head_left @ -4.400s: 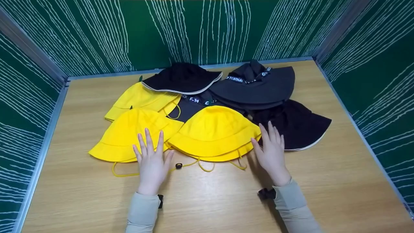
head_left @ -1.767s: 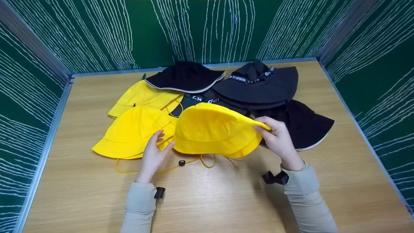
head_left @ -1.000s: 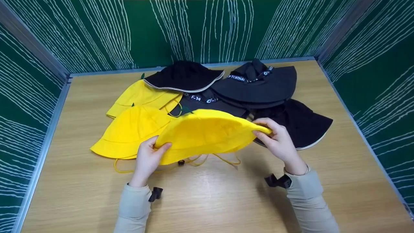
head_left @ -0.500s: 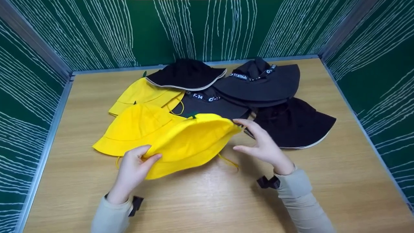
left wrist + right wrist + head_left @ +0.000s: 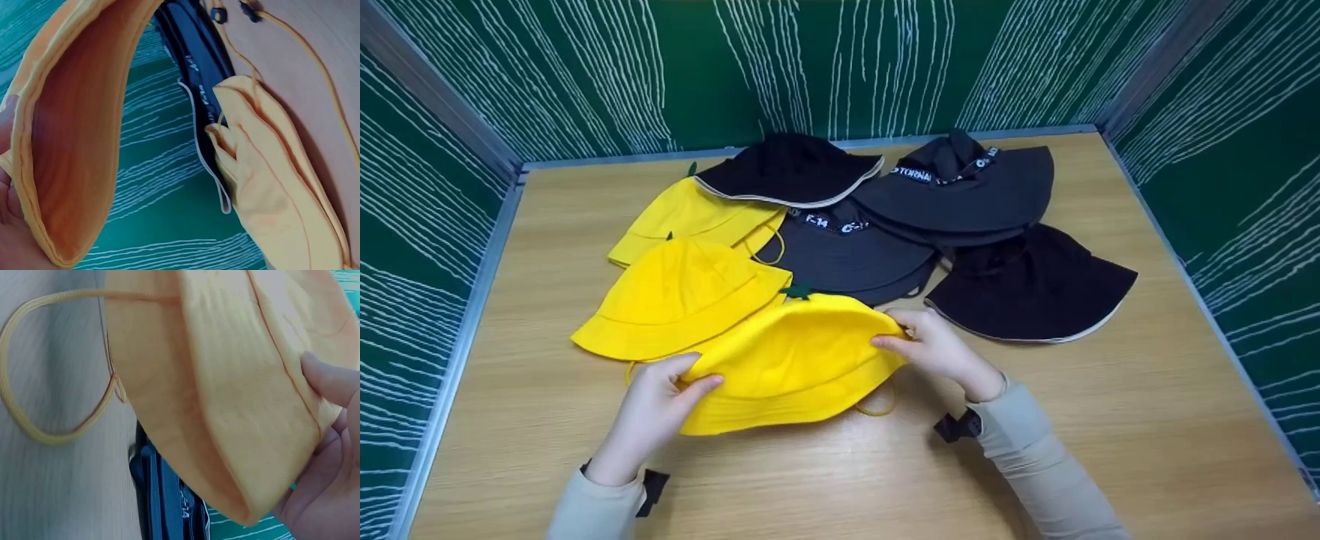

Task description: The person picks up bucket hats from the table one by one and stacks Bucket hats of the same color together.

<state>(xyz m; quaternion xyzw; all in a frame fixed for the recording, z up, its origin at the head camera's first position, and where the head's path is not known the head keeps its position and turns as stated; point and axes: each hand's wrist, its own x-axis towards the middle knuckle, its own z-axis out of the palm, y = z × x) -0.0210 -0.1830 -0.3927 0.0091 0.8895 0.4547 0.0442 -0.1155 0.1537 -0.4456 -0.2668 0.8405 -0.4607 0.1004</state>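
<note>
Between both hands a yellow bucket hat [image 5: 795, 367] is held up over the front of the table, with a green leaf tab on its crown and a yellow cord hanging below. The left hand [image 5: 649, 409] pinches its left side, thumb on the near face. On the opposite side, the right hand [image 5: 937, 346] grips the fabric between thumb and fingers. In the left wrist view the hat's hollow [image 5: 84, 118] and stitched brim edge show. The right wrist view has the cord loop [image 5: 50, 365] and the thumb pressing the cloth.
Two yellow hats [image 5: 682, 300] lie at left, overlapping. Dark grey hats with lettered bands [image 5: 855, 255] fill the middle and back right. One black hat with pale trim [image 5: 787, 172] lies at the back, another [image 5: 1035, 285] at right. Green walls [image 5: 840, 67] enclose the wooden table [image 5: 840, 487].
The right hand first lifted the yellow hat's right edge, then the left hand took its left side. The hat came nearer and left, uncovering a grey hat; the right hand released and regripped it.
</note>
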